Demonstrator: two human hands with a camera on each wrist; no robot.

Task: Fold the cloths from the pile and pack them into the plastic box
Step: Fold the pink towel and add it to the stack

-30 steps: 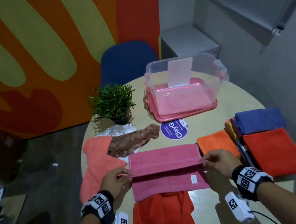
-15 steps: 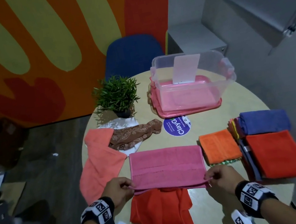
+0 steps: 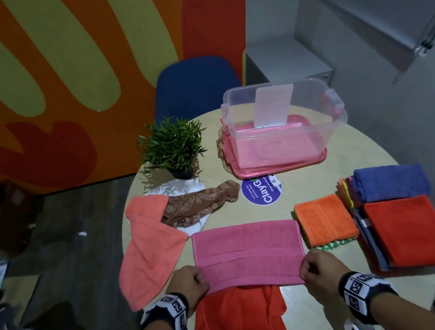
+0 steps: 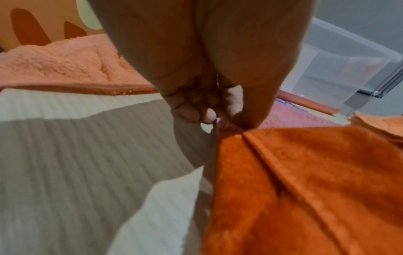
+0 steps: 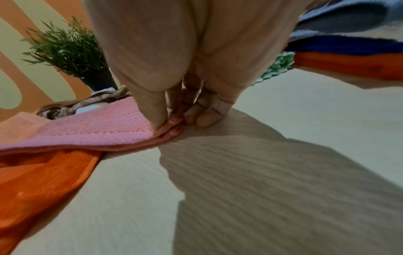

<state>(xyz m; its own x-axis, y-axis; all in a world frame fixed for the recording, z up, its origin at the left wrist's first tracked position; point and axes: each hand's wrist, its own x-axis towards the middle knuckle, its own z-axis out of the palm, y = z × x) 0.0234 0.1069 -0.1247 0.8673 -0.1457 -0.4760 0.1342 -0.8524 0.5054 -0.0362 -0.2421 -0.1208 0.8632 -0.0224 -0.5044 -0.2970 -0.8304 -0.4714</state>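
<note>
Folding step in hand: left hand and right hand each pinch a near corner of the pink cloth, doubled flat on the table; next, judged, a crosswise fold, then transfer to the plastic box, well apart.

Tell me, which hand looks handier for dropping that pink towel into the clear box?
Probably the right hand: both pinch the pink towel's near corners, but the plastic box sits far right of centre.

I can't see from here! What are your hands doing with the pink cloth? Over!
Left hand and right hand pinch near corners of folded pink terry cloth. Its near edge overlaps crumpled red-orange cloth. Clear plastic box holds no cloths.
</note>
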